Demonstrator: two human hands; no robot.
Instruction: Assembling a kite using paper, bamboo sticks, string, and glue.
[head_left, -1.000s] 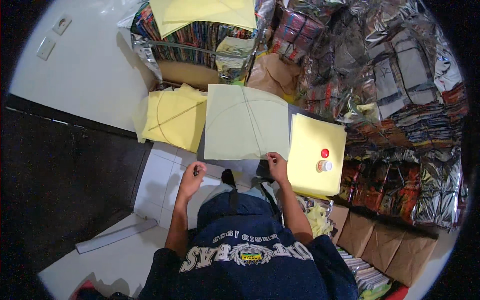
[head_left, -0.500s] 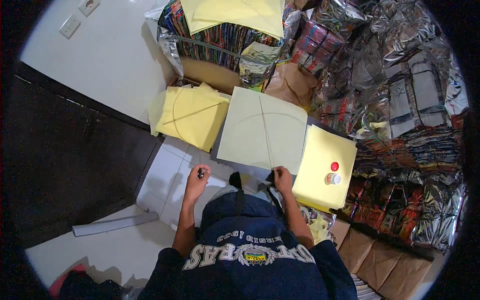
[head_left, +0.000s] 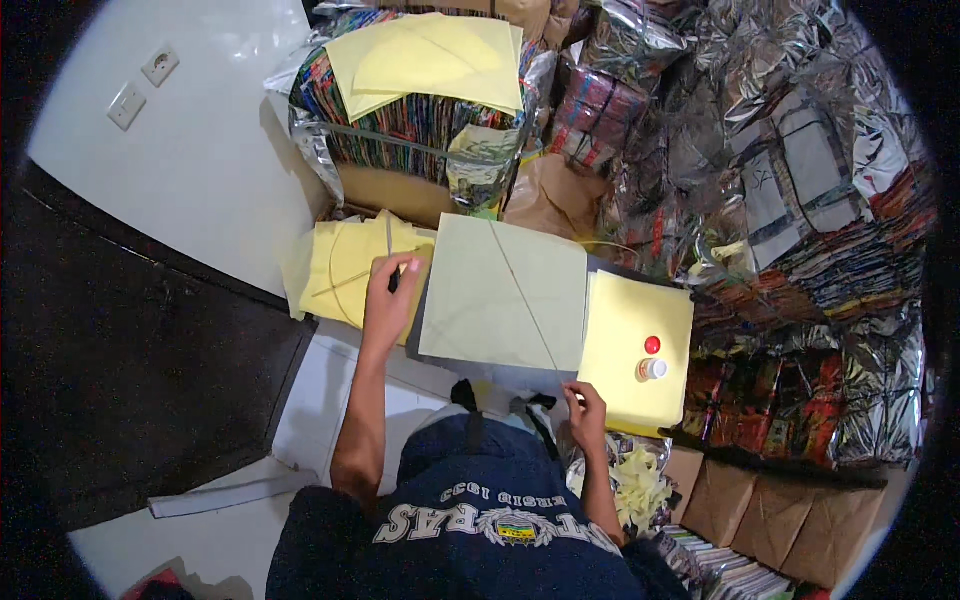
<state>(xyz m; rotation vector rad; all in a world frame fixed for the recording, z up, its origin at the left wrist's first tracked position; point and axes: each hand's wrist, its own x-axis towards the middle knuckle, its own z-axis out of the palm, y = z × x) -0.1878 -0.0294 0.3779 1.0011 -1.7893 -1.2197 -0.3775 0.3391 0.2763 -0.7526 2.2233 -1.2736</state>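
My right hand [head_left: 587,412] pinches the lower end of a thin straight stick [head_left: 524,292], which slants over a pale yellow-green sheet [head_left: 505,300] in front of me. A thin curved strip [head_left: 612,245] shows past the sheet's upper right corner; where it meets the stick is not clear. My left hand [head_left: 390,285] is closed around a small black object [head_left: 394,280] whose kind I cannot make out. It hovers over the right side of a yellow sheet pile [head_left: 345,250], on which a crossed stick-and-bow frame [head_left: 336,270] lies. A narrow grey strip shows just above that hand.
At right, a yellow stack [head_left: 630,330] carries a red round cap [head_left: 652,345] and a small white-capped bottle [head_left: 652,370]. Strapped bundles [head_left: 800,190] crowd the right side. More yellow sheets [head_left: 430,65] top a large bundle at the back. A white wall [head_left: 200,170] stands left.
My left hand has moved up over the left pile. My right hand has shifted slightly down and right; the stick tilts more, and the curved strip no longer spans the middle sheet.
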